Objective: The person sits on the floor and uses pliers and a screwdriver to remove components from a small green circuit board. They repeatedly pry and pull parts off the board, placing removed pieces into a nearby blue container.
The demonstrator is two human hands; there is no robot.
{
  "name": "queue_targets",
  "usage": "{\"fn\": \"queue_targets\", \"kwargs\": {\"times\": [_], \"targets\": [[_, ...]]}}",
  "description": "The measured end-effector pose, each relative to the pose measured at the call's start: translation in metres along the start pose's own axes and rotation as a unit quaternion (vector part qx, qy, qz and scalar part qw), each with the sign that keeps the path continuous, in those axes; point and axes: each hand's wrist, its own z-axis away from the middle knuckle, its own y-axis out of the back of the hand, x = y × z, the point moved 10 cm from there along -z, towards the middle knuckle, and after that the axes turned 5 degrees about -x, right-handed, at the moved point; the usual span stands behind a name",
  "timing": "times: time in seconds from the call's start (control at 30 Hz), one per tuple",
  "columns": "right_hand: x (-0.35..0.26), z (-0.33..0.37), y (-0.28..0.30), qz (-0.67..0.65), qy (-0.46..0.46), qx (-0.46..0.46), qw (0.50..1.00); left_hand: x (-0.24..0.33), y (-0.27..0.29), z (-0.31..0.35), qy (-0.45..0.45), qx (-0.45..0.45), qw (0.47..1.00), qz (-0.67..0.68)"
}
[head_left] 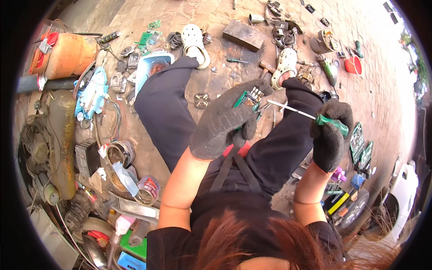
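My left hand [227, 119], in a dark grey work glove, is closed round a small green circuit board [243, 99]. Several silvery metal posts stick up from the board's far end. In the same kind of glove, my right hand [332, 137] grips a screwdriver [333, 123] by its green handle. Its thin metal shaft points left toward the board, and the tip is beside the metal parts. Whether the tip touches them I cannot tell. Both hands are held above my lap, and the glove fingers hide the lower part of the board.
A metal block [243, 35], a hammer [267, 67] and another screwdriver [236, 60] lie on the brick ground ahead. To the left stand an orange tank [72, 55], a compressor tank [63, 144] and a blue-white tub [143, 74]. A red cup [353, 65] and an open socket case [357, 144] are right.
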Motion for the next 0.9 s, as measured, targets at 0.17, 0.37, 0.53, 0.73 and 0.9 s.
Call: {"fn": "queue_targets", "kwargs": {"times": [0.17,0.37,0.53,0.73,0.9], "targets": [[-0.030,-0.003,-0.012,0.122,0.065,-0.069,0.988,0.005,-0.023,0.019,0.035,-0.091,0.990,-0.097],[-0.047,-0.003,-0.026,0.199,0.120,-0.079,0.970,0.006,-0.027,0.030,0.065,-0.118,0.986,-0.095],[-0.042,-0.011,-0.039,0.157,0.072,-0.133,0.976,0.008,-0.023,0.031,0.001,-0.123,0.979,-0.163],[-0.023,-0.012,-0.036,0.082,-0.015,-0.153,0.985,0.010,-0.031,0.038,-0.030,-0.175,0.976,-0.126],[-0.015,-0.013,-0.046,0.065,-0.050,-0.156,0.984,0.004,-0.024,0.040,-0.001,-0.167,0.979,-0.120]]}}
